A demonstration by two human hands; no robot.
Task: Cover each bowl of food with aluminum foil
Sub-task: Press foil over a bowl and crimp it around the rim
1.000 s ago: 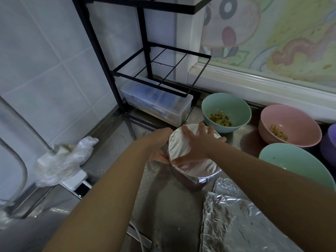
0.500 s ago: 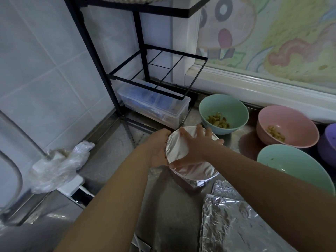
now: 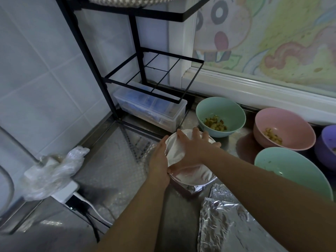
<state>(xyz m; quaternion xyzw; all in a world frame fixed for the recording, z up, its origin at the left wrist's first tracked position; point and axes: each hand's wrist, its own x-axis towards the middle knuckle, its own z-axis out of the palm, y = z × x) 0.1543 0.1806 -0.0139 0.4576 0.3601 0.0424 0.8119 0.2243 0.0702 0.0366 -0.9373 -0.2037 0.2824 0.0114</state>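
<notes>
Bowls: five in view, one covered, four uncovered.
Covered bowl [image 3: 192,176]: one, at centre on the steel counter [image 3: 109,170], with aluminum foil [image 3: 175,151] stretched over its top and crimped round the rim.
Right hand [image 3: 196,150]: lies flat on the foil top, fingers straight and spread apart.
Left hand [image 3: 160,160]: cups the bowl's left side, fingers curved round the foil edge.
Teal bowls: two. Far teal bowl [image 3: 221,110] holds chopped food, just beyond the covered one. Near teal bowl [image 3: 291,171] sits on the right.
Pink bowl [image 3: 287,128]: one, food inside, far right.
Purple bowl [image 3: 327,142]: one, cut off at the right edge.
Loose foil [image 3: 236,224]: crumpled, near right; sheet count unclear.
Black wire rack [image 3: 154,73]: one, far left, with one clear plastic box [image 3: 151,110] beneath.
</notes>
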